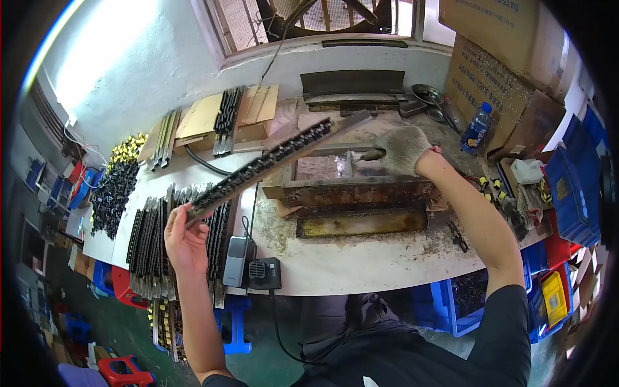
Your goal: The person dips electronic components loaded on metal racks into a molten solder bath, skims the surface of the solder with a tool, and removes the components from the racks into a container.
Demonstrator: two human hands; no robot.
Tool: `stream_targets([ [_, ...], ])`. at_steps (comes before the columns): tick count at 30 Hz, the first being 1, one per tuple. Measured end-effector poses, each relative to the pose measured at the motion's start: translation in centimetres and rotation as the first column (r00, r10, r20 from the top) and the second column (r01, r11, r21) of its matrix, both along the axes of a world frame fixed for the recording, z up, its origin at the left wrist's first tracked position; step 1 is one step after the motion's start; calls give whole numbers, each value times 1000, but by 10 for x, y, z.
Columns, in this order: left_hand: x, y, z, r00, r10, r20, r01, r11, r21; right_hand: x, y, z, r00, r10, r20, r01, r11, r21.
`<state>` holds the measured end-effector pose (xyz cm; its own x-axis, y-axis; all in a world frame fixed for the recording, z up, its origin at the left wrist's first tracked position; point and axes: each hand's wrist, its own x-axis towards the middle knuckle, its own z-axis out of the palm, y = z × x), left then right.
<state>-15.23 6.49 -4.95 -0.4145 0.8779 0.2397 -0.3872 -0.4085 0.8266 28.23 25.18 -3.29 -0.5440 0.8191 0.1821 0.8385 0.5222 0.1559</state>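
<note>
My left hand (187, 240) is bare and closed round the lower end of a long metal rail (271, 158) lined with small black parts. The rail slants up to the right, and its far end is over the back left of a heavy metal trough (361, 186). Inside the trough's frame lies a shiny silver surface. My right hand (401, 151), in a pale knitted glove, is closed above the trough's right part. Something dark juts from its fingers towards a bright silvery patch (345, 165); I cannot make out what it is.
Many loaded rails (155, 238) lie at left beside a black heap of parts (115, 197). A shallow stained tray (362, 224) sits before the trough. Two small boxy devices (264, 273) stand at the table's front edge. A blue-capped bottle (477, 128) and cardboard boxes (493, 90) are at right.
</note>
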Motion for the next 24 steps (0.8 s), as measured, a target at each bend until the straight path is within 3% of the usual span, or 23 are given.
stream_targets([
  [8,25,4,-1,990,-136,-40,135,990,-35,50,-3,5,984,-118,137,124,992,-39],
  [11,37,4,1,995,-94,-23,92,994,-55,67,-4,7,980,-152,132,160,986,-56],
  [17,25,4,-9,973,-211,-93,209,977,-29,97,-7,10,968,-211,140,215,976,-20],
  [24,26,-2,-7,986,-139,-93,136,990,-43,125,-14,14,947,-261,189,264,965,9],
])
